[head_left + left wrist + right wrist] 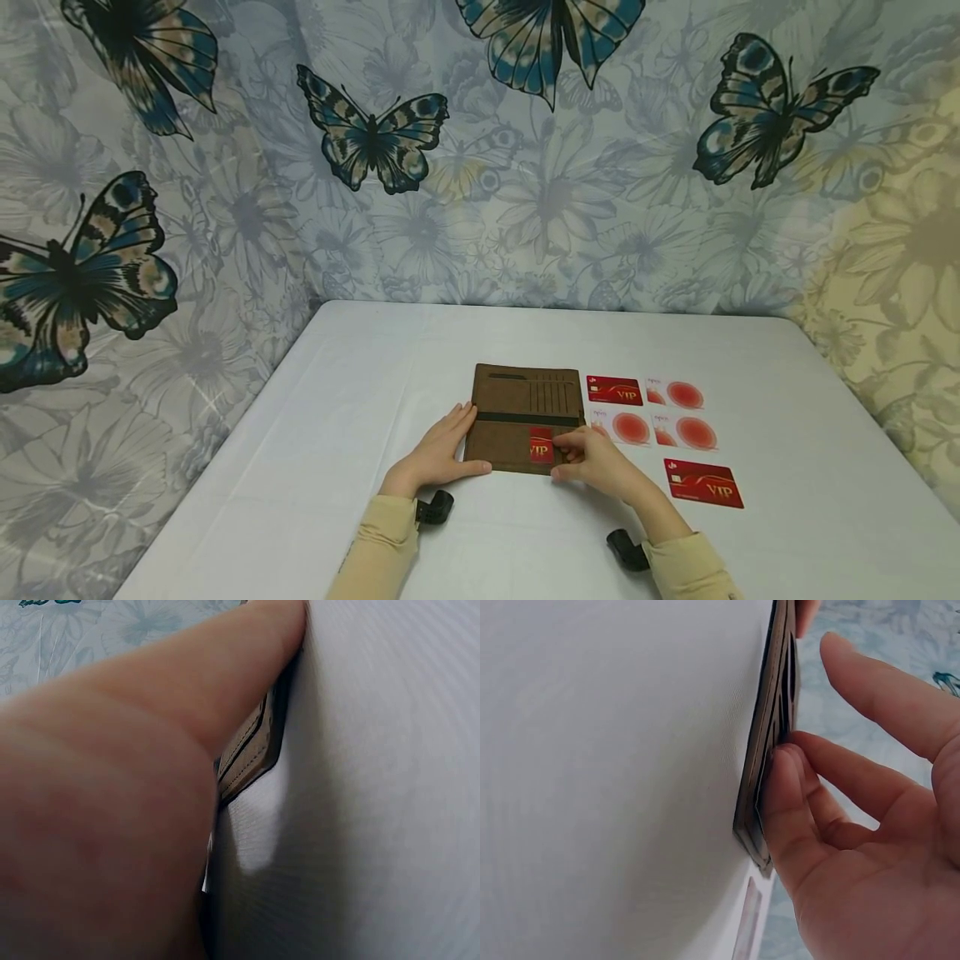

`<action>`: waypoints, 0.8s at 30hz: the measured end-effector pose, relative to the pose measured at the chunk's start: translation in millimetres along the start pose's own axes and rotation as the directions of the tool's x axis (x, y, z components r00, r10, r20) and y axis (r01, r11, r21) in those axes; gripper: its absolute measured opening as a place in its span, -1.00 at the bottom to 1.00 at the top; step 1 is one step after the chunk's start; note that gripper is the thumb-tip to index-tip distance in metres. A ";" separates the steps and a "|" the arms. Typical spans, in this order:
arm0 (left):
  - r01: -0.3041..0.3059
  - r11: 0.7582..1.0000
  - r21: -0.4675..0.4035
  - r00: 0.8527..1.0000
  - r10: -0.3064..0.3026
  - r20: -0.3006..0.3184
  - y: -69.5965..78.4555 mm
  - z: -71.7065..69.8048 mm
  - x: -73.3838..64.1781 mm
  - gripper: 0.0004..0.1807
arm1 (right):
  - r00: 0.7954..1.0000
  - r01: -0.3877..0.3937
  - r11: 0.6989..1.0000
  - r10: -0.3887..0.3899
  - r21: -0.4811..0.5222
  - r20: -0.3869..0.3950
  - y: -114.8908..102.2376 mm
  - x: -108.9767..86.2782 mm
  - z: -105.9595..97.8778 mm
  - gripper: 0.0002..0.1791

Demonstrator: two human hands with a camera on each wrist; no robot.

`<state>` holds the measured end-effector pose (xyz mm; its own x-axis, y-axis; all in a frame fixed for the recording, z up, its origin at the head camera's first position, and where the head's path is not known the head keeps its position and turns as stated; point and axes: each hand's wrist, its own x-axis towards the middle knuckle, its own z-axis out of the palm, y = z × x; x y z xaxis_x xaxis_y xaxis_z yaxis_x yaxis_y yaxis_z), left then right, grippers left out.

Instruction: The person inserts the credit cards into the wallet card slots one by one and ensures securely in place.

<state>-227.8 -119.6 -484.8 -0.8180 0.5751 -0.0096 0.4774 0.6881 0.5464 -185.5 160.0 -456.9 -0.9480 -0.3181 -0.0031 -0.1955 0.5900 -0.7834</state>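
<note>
A brown wallet [498, 433] lies spread flat on the white table, a dark strip across its middle and card slots in its far half. Part of a red VIP card [542, 450] sticks out of its near half. My left hand [438, 450] rests along the wallet's left side, fingers extended and thumb by the near edge; up close it covers most of the left wrist view. My right hand [600, 462] pinches the card's right edge with curled fingers. In the right wrist view, its fingertips [784, 761] meet at the wallet's pockets, with one finger lifted away.
Right of the wallet lie a red VIP card [615, 390] and several pale cards [685, 394] with red discs. Nearer me is another red VIP card [703, 483]. Butterfly-patterned cloth [555, 208] hangs behind the table [300, 467]. Each wrist carries a small black camera [628, 552].
</note>
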 end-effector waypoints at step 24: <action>-0.006 1.000 0.010 1.000 0.006 -0.001 -0.5 -0.2 0.3 0.02 | 0.993 -0.111 0.989 0.115 0.100 -0.037 -7.5 -1.6 3.3 -0.52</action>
<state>-228.4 -119.9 -484.9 -0.8156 0.5786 -0.0058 0.4852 0.6893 0.5380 -181.6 153.6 -453.1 -0.9729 -0.2202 -0.0702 -0.0628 0.5443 -0.8365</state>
